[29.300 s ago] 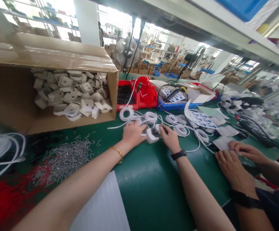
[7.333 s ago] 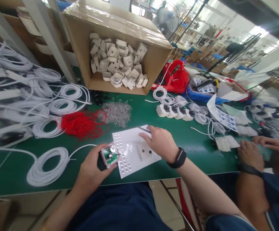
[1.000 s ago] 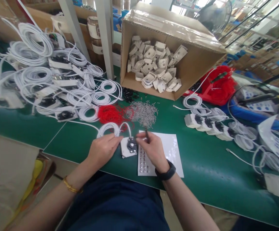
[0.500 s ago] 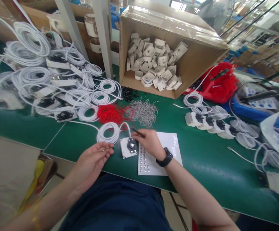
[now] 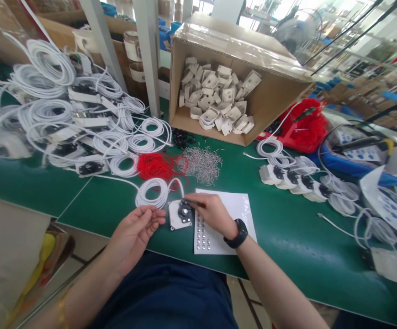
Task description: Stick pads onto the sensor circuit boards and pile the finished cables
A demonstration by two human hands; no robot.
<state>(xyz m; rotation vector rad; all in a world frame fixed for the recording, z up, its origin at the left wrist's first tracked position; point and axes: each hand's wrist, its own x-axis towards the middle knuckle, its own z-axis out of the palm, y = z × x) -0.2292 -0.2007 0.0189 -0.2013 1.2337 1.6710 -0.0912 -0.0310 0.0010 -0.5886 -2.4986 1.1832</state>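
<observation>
A white box with a black round fitting [image 5: 179,214] lies on the green table, and its white cable runs to a coil [image 5: 151,193] behind it. My right hand [image 5: 215,212] pinches a dark tweezer-like tool [image 5: 194,202], its tip at the upper edge of the black fitting. Left of the box is my left hand [image 5: 138,228], palm turned up, fingers curled and thumb close to the fingertips; whatever it may hold is too small to make out. Under my right wrist lies a white sheet [image 5: 234,205] with rows of small shiny round pieces [image 5: 203,237].
Behind lie small metal pins [image 5: 203,165], red strands [image 5: 154,166] and a carton [image 5: 273,91] of white housings [image 5: 219,93]. Cabled boxes [image 5: 82,119] are heaped at the left. More white boxes [image 5: 299,183], a red bin [image 5: 301,135] and a blue tray [image 5: 345,167] stand at the right.
The tool in my right hand has swung from above the box down to the black fitting and lies flatter. The thin item seen at my left fingertips no longer shows. The view has shifted slightly.
</observation>
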